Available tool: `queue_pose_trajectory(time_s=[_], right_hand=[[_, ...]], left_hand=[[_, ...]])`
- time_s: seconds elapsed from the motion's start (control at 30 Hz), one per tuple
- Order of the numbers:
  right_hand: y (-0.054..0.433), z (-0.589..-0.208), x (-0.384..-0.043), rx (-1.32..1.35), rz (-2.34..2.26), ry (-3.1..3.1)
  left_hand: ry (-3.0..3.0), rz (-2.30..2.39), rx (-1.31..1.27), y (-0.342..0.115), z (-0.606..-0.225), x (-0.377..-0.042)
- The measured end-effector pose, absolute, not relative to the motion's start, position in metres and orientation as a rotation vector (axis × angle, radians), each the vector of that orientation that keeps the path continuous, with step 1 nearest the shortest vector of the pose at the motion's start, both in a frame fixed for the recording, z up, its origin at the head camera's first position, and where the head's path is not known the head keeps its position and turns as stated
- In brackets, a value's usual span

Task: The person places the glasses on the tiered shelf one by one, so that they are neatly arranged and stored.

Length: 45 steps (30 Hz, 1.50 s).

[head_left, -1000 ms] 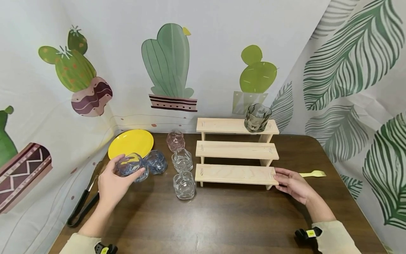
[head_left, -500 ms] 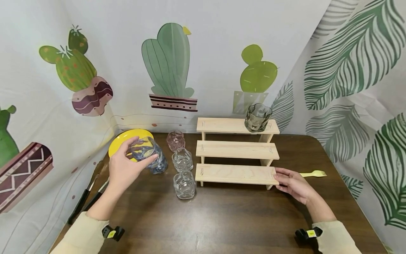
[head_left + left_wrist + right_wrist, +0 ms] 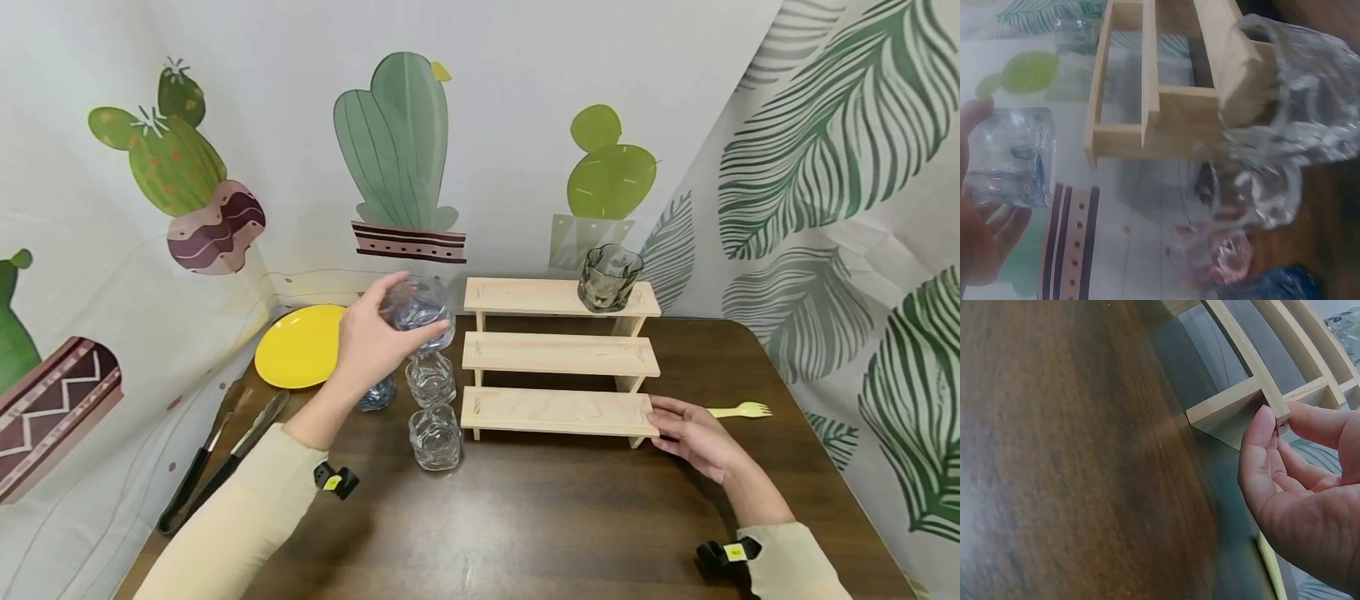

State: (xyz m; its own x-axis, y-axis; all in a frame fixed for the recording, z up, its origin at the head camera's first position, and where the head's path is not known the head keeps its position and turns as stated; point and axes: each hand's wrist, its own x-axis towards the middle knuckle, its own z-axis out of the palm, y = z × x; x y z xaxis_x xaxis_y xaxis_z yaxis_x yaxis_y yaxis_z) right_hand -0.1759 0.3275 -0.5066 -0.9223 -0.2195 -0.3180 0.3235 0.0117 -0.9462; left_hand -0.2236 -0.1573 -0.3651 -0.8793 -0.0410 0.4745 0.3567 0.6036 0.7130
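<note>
My left hand [image 3: 375, 337] grips a light blue glass [image 3: 417, 310] by its sides, raised above the row of glasses at the left of the shelf. In the left wrist view the same blue glass [image 3: 1013, 156] sits between thumb and fingers. At the right end of the lowest step, my right hand [image 3: 693, 433] pinches the edge of the three-step wooden shelf [image 3: 558, 408]; the right wrist view shows thumb and finger on that board's corner [image 3: 1275, 412]. A grey glass [image 3: 609, 279] stands on the top step, toward its right end.
Two clear glasses, a rear one [image 3: 431, 381] and a front one [image 3: 436, 440], stand left of the shelf. A darker blue glass [image 3: 377, 395] is partly behind the left arm. Also on the table are a yellow plate [image 3: 296, 350], black-handled tongs [image 3: 217, 467] and a yellow fork [image 3: 742, 410].
My left hand has lifted the light blue glass from beside the darker blue one and carried it right and away from me, now covering the pink glass. My right hand has stayed on the shelf.
</note>
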Motion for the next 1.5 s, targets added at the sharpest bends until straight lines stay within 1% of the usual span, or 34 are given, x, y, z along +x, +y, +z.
queue_pose_trajectory(time_s=[0.27, 0.53, 0.9, 1.13, 1.5], right_hand=[[0.327, -0.507, -0.176, 0.103, -1.968, 1.928], [0.327, -0.508, -0.175, 0.100, -1.970, 1.935], [0.327, -0.508, -0.175, 0.110, -1.977, 1.923], [0.327, -0.509, -0.176, 0.112, -1.994, 1.906], [0.328, -0.508, -0.175, 0.112, -1.992, 1.911]], left_hand=[[-2.409, -1.247, -0.341, -0.117, -0.354, -0.253], [-2.391, -1.269, -0.452, -0.078, -0.353, -0.277], [-2.520, -1.270, -0.436, -0.035, -0.350, -0.295], [-2.585, -1.202, -0.400, -0.020, -0.354, -0.304], [-2.639, -1.234, -0.383, -0.013, -0.356, -0.311]])
